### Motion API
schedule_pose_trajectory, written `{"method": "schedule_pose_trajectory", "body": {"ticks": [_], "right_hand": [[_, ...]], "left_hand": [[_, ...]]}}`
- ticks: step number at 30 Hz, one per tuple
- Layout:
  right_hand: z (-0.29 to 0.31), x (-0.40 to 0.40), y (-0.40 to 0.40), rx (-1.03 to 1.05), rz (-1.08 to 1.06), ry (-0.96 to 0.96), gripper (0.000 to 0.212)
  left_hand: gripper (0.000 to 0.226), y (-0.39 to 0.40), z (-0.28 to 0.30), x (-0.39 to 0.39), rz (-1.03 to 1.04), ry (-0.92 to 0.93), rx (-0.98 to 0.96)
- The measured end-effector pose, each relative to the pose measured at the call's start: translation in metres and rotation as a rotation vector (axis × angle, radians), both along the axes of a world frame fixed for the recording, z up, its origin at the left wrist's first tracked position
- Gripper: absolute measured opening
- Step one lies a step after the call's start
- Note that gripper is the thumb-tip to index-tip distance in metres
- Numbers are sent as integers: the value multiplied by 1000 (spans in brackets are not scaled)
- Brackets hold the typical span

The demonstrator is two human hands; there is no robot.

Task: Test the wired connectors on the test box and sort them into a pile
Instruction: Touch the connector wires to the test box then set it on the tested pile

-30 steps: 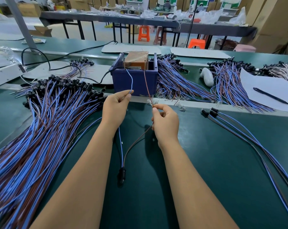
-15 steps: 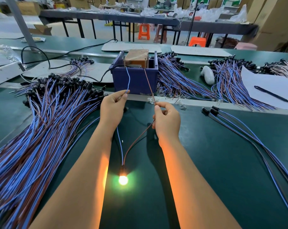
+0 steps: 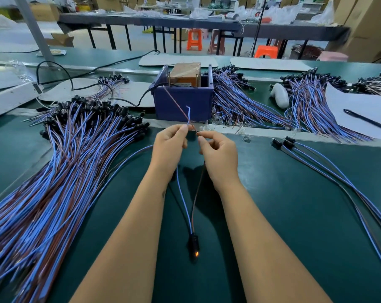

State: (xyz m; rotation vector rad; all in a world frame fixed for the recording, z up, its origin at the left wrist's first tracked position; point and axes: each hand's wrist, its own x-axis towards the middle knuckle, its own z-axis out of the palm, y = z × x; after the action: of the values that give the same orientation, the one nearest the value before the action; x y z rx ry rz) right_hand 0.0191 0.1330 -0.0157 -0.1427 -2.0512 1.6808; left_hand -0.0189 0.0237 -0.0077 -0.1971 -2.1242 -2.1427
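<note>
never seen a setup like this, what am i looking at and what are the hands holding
This is one picture from a camera worn on a person's head, looking down at their own two bare hands over a green workbench. The left hand pinches a blue wire; the right hand pinches a brown wire. Both wires run down to one small black lamp holder showing a faint orange glow. The brown wire reaches up toward a blue box, the tester. On the left lies a big pile of wired lamp holders; a few more lie on the right.

a black pen [image 3: 366, 119] lies on white paper [image 3: 357, 106], near a white handheld device [image 3: 279, 95].
</note>
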Motion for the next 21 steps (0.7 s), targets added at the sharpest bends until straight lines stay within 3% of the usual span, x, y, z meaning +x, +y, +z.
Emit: {"method": "schedule_pose_trajectory", "body": {"ticks": [7, 11, 15, 19, 21], "right_hand": [[2, 6, 1, -92, 202, -23, 23], [0, 7, 4, 67, 200, -97, 36], [0, 10, 2, 156, 349, -89, 68], [6, 13, 7, -192, 406, 16, 25], [7, 12, 12, -349, 332, 38, 22]], "left_hand": [[16, 3, 0, 17, -48, -63, 56], [17, -5, 4, 12, -11, -158, 360], [18, -11, 6, 10, 15, -181, 566], [21, -11, 4, 9, 80, -132, 573], [20, -8, 3, 9, 100, -115, 578]]}}
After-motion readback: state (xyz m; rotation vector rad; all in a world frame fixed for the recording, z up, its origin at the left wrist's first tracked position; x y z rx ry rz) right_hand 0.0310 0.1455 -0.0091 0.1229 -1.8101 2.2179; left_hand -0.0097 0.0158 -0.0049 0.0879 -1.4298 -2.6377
